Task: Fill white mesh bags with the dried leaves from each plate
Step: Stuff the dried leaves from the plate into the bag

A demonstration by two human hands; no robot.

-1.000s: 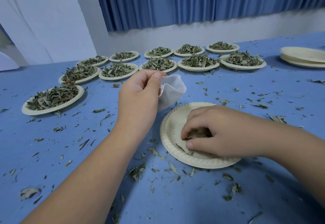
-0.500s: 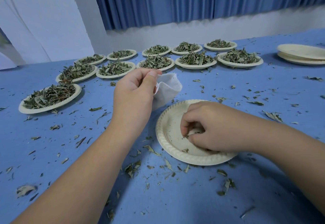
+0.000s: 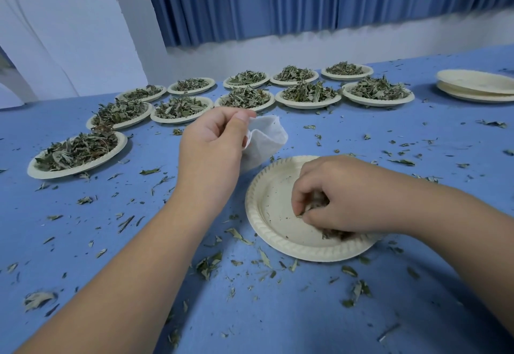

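from my remote seat i take the near plate as my mark. it lies flat on the blue table, almost bare, with crumbs across its floor and a small dark clump of dried leaves against its near-right rim.

the right hand sits over the middle of that plate, knuckles up. its fingers are curled in tight and the fingertips pinch a small tuft of leaf just above the plate floor.

the left hand hangs just beyond the plate's far-left rim. thumb and curled fingers nip the top edge of the white mesh bag. the bag droops from that grip, with its lower end just outside the plate's far rim. i cannot tell whether its mouth is open.

beyond the plate, eleven full plates heaped with leaves run in a loose double row, curving round to the far left, where the closest one sits. a stack of empty plates lies far off to the right. loose leaf bits litter the table all around the plate, thickest along its near-left side. a blue curtain hangs behind the rows.
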